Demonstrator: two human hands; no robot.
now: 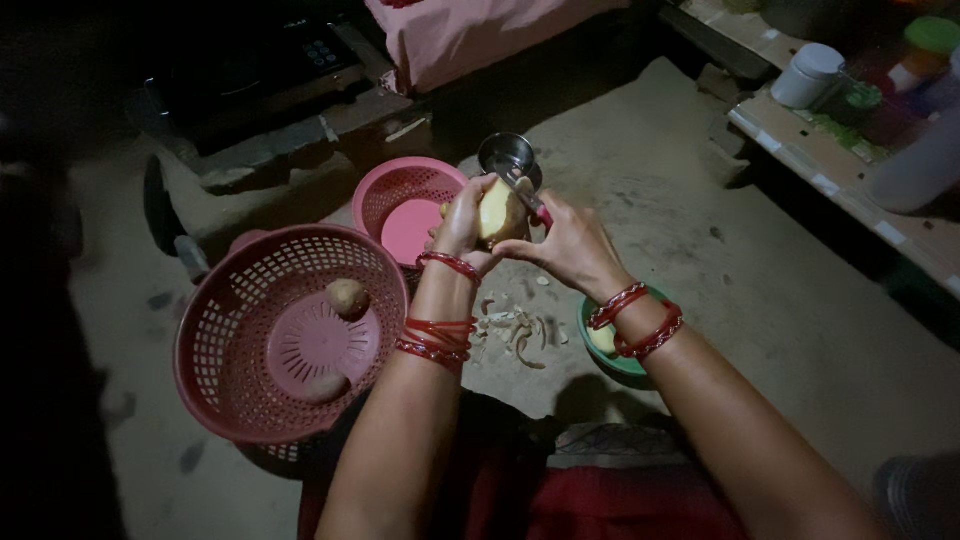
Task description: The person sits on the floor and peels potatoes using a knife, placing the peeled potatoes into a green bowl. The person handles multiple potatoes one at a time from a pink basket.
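Pink large basket (215,345): perforated plastic, on the floor well to the left of the fingers; two unpeeled potatoes (348,297) lie inside it, apart from each other.
Pink small basket (400,200): perforated, just left of the left hand and beyond the large basket.
Left hand (463,225): red bangles at the wrist; fingers clasped around the potato, holding it up above the floor.
Potato in hand (500,213): pale, mostly peeled, gripped between the two hands.
Steel cup (508,155): round, shiny, on the floor just beyond the fingers.
Peeler (530,197): metal blade laid against the upper side of the held potato, its handle hidden in the right hand.
Right hand (570,245): red bangles at the wrist; fingers clenched on the peeler.
Peelings (515,328): pale strips scattered on the floor below the hands.
Green bowl (625,368): on the floor under the right wrist, partly covered by it; a pale peeled piece shows inside.
White jar (808,75): on a low shelf far right of the fingers.
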